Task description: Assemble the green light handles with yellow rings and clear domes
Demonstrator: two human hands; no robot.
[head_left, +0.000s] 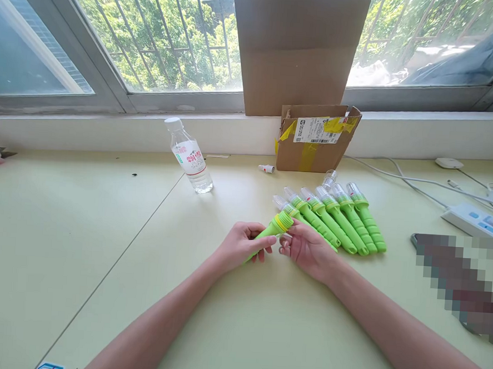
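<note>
My left hand [245, 244] is wrapped round a green tube [276, 226] with a yellow ring and a threaded, uncapped end that points up and to the right. Close to that end is my right hand [307, 250], its fingers partly curled and the palm facing left. Its fingertips are near the tube's threaded end, and whether they touch it or pinch something small is unclear. Behind my right hand, several green tubes with clear caps [345, 215] lie side by side in a fanned row. A loose clear cap [330, 179] is at the back of that row.
A water bottle [193, 162] stands at the back left. An open cardboard box [313, 147] is by the window wall, a small white cylinder [266, 168] beside it. Cables and a white power strip [476, 219] lie at right, above a pixelated object [460, 281].
</note>
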